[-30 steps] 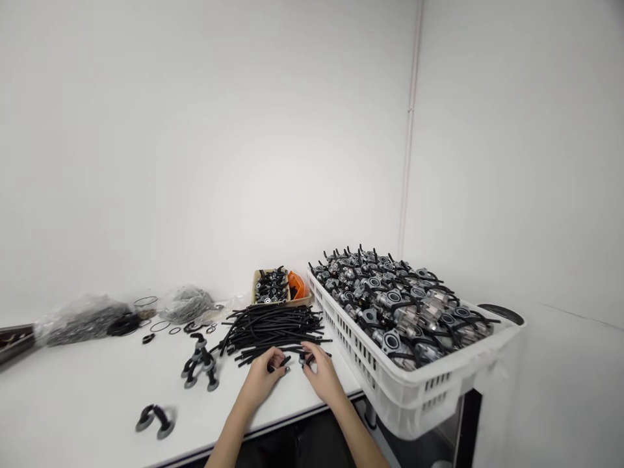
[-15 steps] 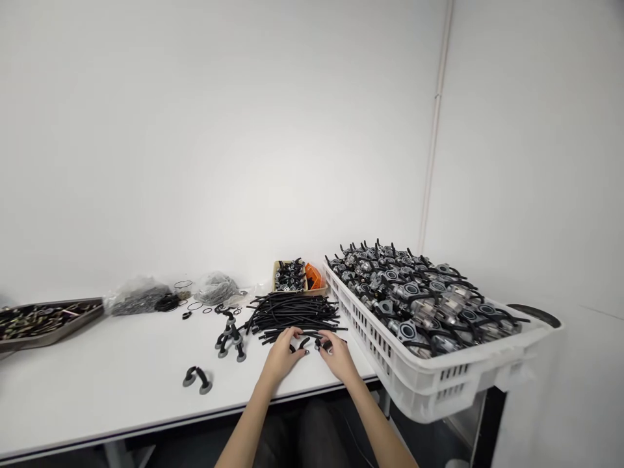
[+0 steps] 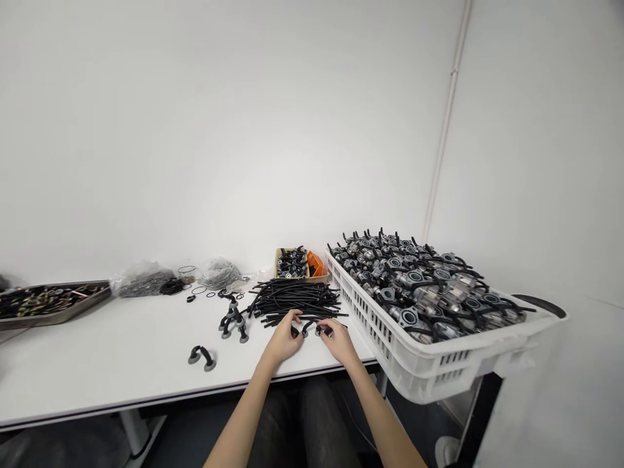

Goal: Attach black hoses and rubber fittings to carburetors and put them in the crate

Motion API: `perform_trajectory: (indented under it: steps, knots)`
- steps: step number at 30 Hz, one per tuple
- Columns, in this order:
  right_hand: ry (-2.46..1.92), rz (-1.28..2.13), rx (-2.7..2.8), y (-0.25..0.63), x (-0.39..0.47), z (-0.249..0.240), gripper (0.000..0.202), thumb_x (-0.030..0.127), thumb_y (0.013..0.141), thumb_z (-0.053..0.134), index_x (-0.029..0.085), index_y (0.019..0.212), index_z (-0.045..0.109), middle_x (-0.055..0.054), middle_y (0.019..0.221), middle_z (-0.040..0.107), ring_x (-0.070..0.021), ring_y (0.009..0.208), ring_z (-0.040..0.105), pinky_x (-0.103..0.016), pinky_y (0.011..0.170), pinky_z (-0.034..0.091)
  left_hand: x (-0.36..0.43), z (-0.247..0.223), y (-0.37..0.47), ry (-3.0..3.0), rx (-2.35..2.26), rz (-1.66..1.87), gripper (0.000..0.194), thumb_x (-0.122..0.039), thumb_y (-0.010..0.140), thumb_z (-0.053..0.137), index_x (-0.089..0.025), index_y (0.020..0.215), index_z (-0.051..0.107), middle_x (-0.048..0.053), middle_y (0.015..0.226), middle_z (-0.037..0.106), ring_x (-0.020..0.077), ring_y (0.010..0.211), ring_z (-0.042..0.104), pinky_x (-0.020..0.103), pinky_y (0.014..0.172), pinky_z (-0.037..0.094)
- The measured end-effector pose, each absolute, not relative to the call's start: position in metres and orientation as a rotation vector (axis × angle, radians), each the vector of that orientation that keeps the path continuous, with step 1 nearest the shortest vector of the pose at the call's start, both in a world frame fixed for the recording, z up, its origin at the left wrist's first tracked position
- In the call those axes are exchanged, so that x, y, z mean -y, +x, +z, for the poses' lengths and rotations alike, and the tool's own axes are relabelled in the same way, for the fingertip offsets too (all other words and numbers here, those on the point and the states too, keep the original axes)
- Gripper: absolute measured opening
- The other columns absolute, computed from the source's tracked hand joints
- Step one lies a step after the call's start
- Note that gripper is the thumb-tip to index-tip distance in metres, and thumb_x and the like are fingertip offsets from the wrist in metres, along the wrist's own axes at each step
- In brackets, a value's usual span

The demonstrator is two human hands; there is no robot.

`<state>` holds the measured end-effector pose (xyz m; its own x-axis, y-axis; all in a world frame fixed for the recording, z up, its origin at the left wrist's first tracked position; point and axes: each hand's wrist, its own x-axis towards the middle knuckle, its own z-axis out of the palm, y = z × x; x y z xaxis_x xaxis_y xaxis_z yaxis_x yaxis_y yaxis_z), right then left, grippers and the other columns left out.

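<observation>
Bench (image 3: 131, 357) front edge runs just below both hands, with smooth white top stretching leftward from the left hand (image 3: 285, 339) to two flanged black elbows (image 3: 208, 359) near that edge. Between the hands, close to the front edge toward the right end, stands a curved black elbow (image 3: 307, 326) with a grey foot. The left hand's fingers curl beside it; whether they grip it I cannot tell. The right hand (image 3: 336, 339) pinches a small dark fitting (image 3: 325, 331), partly hidden, between thumb and fingertips.

Room on the right is tight: the rigid white plastic crate (image 3: 409, 383), slotted along its walls, lines the bench's right end and juts past the front edge, heaped with metal and clear parts. Just behind the hands lies a pile of slim matte rubber tubes (image 3: 295, 298). Along the back edge sit crinkled clear bags (image 3: 146, 279) and a shallow tray (image 3: 49, 319) at far left.
</observation>
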<state>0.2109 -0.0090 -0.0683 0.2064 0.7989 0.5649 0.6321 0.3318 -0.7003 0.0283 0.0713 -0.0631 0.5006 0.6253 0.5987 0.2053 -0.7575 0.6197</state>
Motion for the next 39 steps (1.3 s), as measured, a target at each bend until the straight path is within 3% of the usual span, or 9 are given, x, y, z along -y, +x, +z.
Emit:
perform_trajectory:
  steps: [7,18,32,39]
  knots:
    - [-1.378,0.178,1.49,0.211,0.011,-0.067,0.025,0.011,0.074,0.053,0.02,0.09,0.07,-0.007,0.091,0.072,-0.0229,0.088,0.067,-0.035,0.082,0.052,-0.073,-0.065,0.026,2.238,-0.705,1.201,0.033,-0.036,0.091,0.058,-0.016,0.117,0.054,0.004,0.099,0.061,0.0131,0.073,0.059,0.031,0.065,0.053]
    - [-1.389,0.196,1.493,0.211,0.013,-0.064,0.023,0.014,0.074,0.053,0.021,0.089,0.069,-0.005,0.088,0.073,-0.0216,0.085,0.068,-0.032,0.076,0.051,-0.078,-0.072,0.026,2.196,-0.776,1.247,0.037,-0.034,0.091,0.059,-0.017,0.123,0.054,0.009,0.118,0.059,0.0185,0.09,0.062,0.037,0.075,0.056]
    - [-1.403,0.205,1.471,0.21,0.015,-0.061,0.028,0.011,0.072,0.052,0.022,0.091,0.071,-0.004,0.091,0.074,-0.0208,0.086,0.067,-0.032,0.077,0.052,-0.087,-0.076,0.025,2.184,-0.874,1.177,0.027,-0.035,0.091,0.059,-0.015,0.109,0.061,0.006,0.103,0.065,0.0178,0.087,0.064,0.038,0.077,0.055]
    - [-1.417,0.204,1.462,0.21,0.015,-0.062,0.028,0.01,0.072,0.054,0.021,0.091,0.071,-0.005,0.091,0.074,-0.0211,0.086,0.068,-0.033,0.078,0.052,-0.081,-0.063,0.023,2.068,-0.819,1.391,0.03,-0.036,0.092,0.057,-0.015,0.114,0.06,0.008,0.109,0.065,0.02,0.094,0.064,0.042,0.083,0.054]
